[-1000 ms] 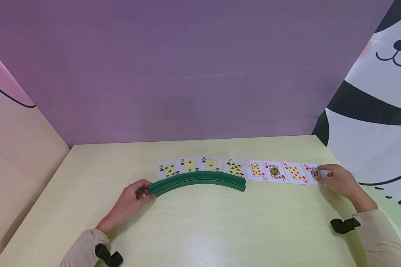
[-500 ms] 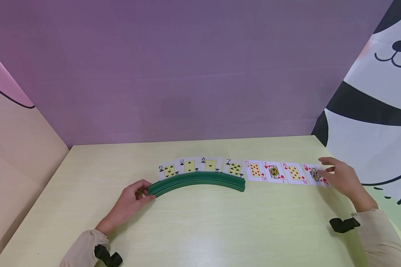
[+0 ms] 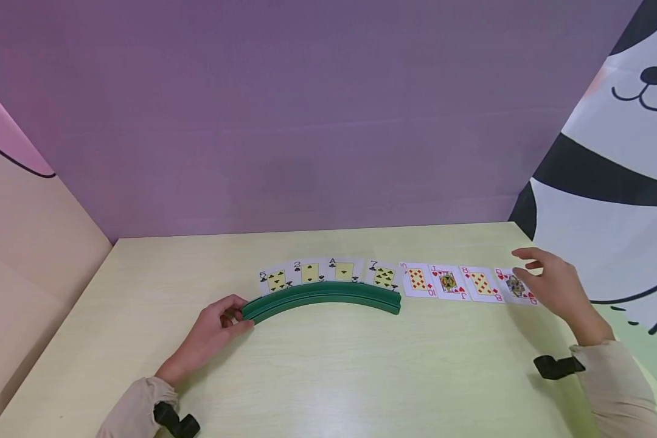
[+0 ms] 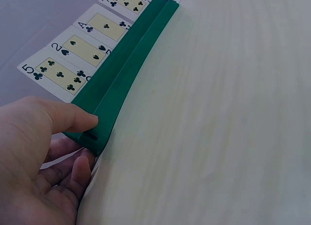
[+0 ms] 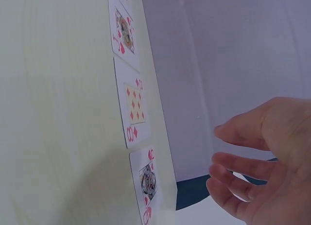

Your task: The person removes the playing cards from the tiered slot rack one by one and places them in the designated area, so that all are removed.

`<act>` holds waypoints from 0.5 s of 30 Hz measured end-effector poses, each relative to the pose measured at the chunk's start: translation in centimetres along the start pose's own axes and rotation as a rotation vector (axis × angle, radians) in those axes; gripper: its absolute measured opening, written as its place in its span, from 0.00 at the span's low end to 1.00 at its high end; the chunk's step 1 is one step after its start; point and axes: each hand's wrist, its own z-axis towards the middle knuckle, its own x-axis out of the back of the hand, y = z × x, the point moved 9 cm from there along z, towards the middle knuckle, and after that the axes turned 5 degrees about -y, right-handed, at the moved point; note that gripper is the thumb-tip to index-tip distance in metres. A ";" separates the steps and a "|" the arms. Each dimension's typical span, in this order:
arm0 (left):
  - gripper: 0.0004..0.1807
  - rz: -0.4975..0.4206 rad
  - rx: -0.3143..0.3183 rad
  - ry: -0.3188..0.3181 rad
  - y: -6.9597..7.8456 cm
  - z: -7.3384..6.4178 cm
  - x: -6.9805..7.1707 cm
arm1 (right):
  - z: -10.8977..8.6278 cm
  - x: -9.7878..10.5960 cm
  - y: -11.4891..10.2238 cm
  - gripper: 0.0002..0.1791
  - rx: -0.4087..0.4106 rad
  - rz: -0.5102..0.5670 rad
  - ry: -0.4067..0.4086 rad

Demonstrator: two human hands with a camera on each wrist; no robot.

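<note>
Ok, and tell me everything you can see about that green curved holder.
The green curved holder is a long, narrow arc, apparently plastic, with a lengthwise line or groove and a small dark slit near its left end. It rests on the pale table, bowing away from the person, whose left hand grips its left end. Four black-suited cards show along its far edge, their lower parts hidden; how they are seated isn't clear.

The right hand [image 3: 559, 287] has lifted off the queen of hearts [image 3: 516, 288]
</note>
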 end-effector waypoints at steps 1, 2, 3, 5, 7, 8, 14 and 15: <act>0.15 -0.001 -0.005 0.001 0.0 0.0 0.0 | 0.0 0.0 -0.2 0.21 0.001 0.002 0.005; 0.15 0.000 -0.010 0.002 0.1 0.0 0.0 | 0.0 0.0 -0.3 0.21 0.000 0.005 0.007; 0.15 0.000 -0.012 0.004 0.1 0.0 0.1 | 0.0 0.0 -0.5 0.21 0.000 0.007 0.011; 0.14 0.002 -0.013 0.012 0.1 -0.1 0.1 | 0.0 0.0 -0.7 0.22 -0.001 0.013 0.009; 0.14 0.003 -0.011 0.017 0.1 -0.1 0.1 | 0.1 -0.1 -1.1 0.22 0.000 0.020 0.007; 0.14 0.002 -0.010 0.018 0.0 -0.1 0.1 | 0.1 -0.1 -1.3 0.22 0.004 0.023 0.008; 0.15 -0.006 -0.001 0.014 0.0 0.0 0.1 | 0.1 0.0 -3.2 0.20 0.047 0.039 0.036; 0.16 -0.007 -0.001 0.013 -0.1 0.0 0.1 | 0.1 0.0 -3.5 0.20 0.054 0.043 0.039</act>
